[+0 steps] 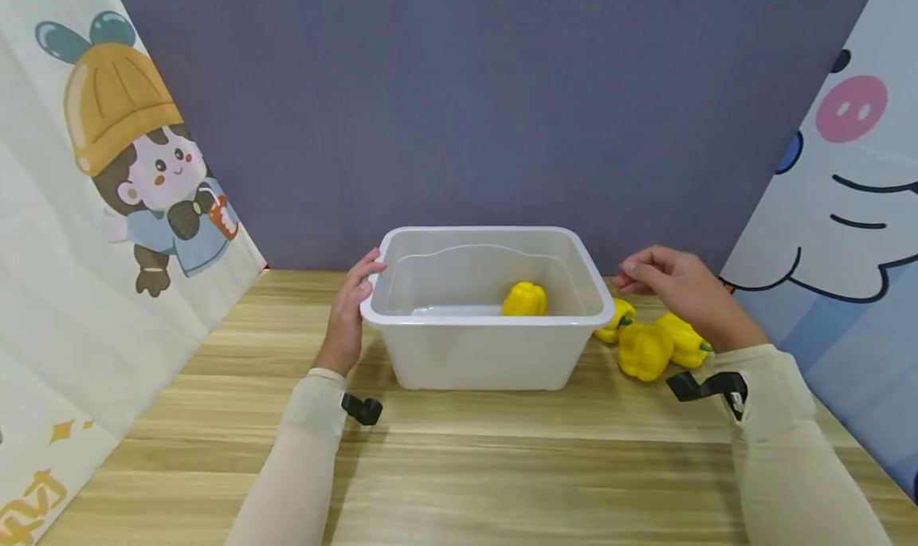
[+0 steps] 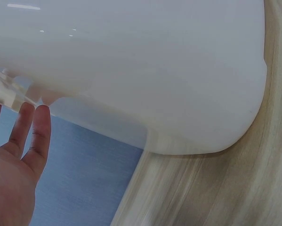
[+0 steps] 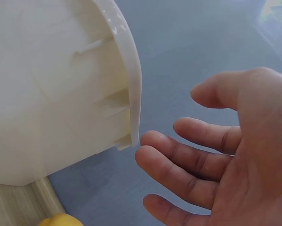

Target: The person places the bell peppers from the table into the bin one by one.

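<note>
A white plastic bin (image 1: pixel 473 355) stands on the wooden table, and a yellow bell pepper (image 1: pixel 524 300) lies inside it toward the right. My left hand (image 1: pixel 349 311) rests against the bin's left side, its fingertips at the rim. In the left wrist view, straight fingers (image 2: pixel 41 136) touch the bin's wall. My right hand (image 1: pixel 677 287) holds nothing and hovers right of the bin, above several yellow bell peppers (image 1: pixel 645 352). The right wrist view shows its fingers (image 3: pixel 178 176) loosely bent, close to the bin's rim (image 3: pixel 133 80). Part of one pepper (image 3: pixel 60 220) peeks in below.
A grey-blue panel (image 1: pixel 459 108) rises behind the bin. White cloths with cartoon prints hang at the left (image 1: pixel 57 211) and right (image 1: pixel 853 235). Wooden tabletop (image 1: pixel 502 466) extends in front of the bin.
</note>
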`<state>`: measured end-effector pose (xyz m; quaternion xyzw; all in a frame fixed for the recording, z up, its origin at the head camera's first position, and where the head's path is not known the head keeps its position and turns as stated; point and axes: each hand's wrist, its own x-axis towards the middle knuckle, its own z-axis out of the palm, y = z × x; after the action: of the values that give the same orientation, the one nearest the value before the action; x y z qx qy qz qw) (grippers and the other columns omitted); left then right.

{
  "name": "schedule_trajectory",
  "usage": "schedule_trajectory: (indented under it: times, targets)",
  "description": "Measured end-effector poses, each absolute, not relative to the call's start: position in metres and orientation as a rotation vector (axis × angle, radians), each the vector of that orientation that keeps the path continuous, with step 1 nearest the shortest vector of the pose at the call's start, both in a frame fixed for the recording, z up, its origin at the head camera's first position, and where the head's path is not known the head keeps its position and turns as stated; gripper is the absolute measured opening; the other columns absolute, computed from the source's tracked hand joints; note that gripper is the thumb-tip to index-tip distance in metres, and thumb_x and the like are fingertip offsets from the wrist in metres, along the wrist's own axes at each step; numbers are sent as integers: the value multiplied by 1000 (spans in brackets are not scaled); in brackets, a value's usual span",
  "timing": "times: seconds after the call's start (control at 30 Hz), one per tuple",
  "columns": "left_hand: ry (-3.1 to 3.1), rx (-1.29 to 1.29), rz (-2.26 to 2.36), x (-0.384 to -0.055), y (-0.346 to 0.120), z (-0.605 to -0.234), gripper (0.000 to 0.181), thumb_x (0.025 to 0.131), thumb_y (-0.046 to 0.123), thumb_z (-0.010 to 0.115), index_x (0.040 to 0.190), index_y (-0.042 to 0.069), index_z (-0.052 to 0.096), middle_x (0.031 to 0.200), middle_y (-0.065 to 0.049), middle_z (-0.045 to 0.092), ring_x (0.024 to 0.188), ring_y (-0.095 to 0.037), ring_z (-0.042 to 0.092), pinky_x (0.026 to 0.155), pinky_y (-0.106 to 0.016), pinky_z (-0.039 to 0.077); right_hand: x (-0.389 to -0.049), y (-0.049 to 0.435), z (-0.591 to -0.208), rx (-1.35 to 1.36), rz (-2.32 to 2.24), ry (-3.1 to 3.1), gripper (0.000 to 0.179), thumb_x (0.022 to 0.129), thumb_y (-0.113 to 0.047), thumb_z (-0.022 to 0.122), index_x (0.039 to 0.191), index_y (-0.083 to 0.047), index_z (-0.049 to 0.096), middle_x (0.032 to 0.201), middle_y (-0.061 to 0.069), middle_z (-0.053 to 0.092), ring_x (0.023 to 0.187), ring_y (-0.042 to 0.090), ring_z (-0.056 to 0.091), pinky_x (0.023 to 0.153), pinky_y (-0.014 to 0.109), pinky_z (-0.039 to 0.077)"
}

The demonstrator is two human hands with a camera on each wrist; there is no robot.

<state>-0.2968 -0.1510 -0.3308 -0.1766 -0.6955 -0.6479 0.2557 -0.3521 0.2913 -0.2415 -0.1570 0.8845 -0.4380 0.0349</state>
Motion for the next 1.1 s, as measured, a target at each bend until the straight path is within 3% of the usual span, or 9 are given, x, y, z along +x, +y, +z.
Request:
schedule_trajectory:
  times: [0.2, 0.53, 1.1]
  targets:
    - [-1893, -488, -1730, -289, -144, -321, 38, 95, 10, 31, 122, -13, 45, 147, -17, 29, 136, -26, 23, 103, -42, 24, -353, 298, -246, -485, -1323, 2729, 56, 89, -55, 46, 117, -7, 52, 113, 13, 60, 100, 26, 59, 97, 59, 30]
    - [-1901, -459, -1715, -297, -138, -320, 39, 95, 11, 31, 123, -12, 45, 147, -15, 29, 136, -27, 22, 104, -46, 22, -367, 307, -252, -489, -1301, 2715, 58, 87, -59, 46, 117, -9, 52, 114, 12, 60, 100, 24, 59, 98, 58, 30]
    - [-1880, -463, -1730, -297, -137, -318, 39, 95, 11, 31, 123, -13, 44, 147, -17, 28, 136, -25, 23, 104, -44, 22, -368, 319, -257, -500, -1228, 2828, 59, 87, -60, 44, 115, -9, 54, 109, 11, 62, 96, 23, 62, 92, 53, 39]
